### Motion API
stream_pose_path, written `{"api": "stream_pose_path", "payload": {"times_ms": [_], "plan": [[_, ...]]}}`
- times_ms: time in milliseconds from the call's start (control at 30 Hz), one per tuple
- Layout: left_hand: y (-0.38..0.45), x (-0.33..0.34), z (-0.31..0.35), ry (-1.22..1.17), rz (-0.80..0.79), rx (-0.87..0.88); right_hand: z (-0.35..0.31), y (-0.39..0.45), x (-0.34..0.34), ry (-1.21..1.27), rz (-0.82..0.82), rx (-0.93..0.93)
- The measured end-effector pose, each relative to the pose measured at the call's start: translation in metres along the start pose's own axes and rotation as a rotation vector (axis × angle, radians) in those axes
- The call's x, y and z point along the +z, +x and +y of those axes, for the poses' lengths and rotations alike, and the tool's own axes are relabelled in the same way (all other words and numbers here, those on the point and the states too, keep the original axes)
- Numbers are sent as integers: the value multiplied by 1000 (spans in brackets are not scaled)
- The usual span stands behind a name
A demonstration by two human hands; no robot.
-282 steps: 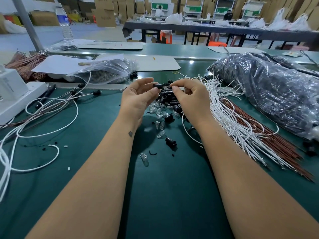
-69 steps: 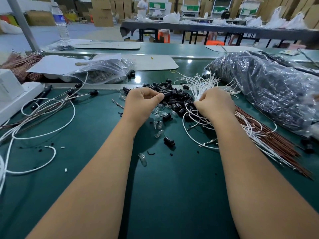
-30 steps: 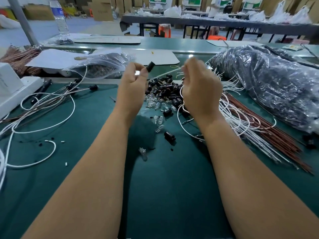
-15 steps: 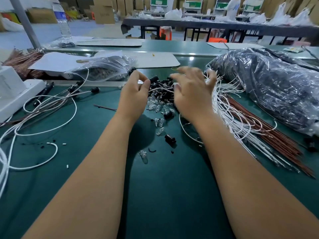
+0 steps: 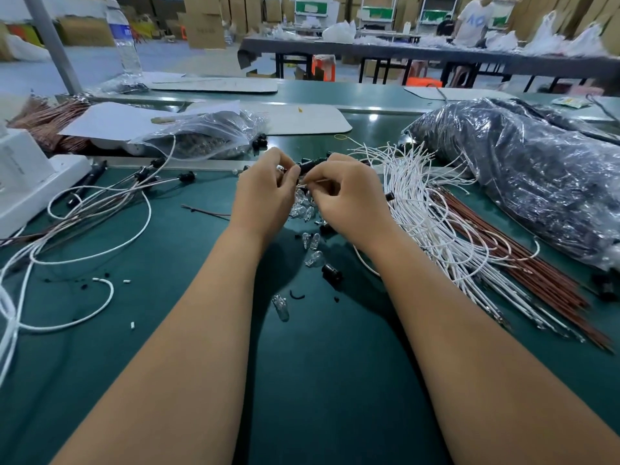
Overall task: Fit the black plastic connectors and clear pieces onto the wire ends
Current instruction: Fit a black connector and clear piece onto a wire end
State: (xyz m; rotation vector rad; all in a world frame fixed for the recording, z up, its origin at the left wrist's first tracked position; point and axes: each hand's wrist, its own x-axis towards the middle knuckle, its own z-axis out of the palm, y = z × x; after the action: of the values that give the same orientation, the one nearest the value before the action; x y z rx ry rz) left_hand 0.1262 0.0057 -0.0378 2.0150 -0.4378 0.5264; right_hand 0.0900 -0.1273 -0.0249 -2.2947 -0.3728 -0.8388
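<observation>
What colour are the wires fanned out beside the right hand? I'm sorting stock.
White wires, clearest in the head view.

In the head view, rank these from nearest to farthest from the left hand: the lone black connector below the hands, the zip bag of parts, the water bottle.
Measured from the left hand:
1. Lone black connector, on the mat just below and right of the hand.
2. Zip bag of parts, up and to the left, beyond the mat's edge.
3. Water bottle, far back left.
</observation>
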Motion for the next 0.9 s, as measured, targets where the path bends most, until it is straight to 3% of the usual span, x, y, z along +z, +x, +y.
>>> {"api": "stream_pose_path", "payload": {"times_ms": [167,500,900], "plan": [[0,-1,2,7,24,-31,-4,0,2,-216,63,-95],[5,-6,-2,-221,-59,-102,8,4,-13,164,155,282],[6,-4,-4,-402,-142,-119,13,6,-18,461,164,376]]}}
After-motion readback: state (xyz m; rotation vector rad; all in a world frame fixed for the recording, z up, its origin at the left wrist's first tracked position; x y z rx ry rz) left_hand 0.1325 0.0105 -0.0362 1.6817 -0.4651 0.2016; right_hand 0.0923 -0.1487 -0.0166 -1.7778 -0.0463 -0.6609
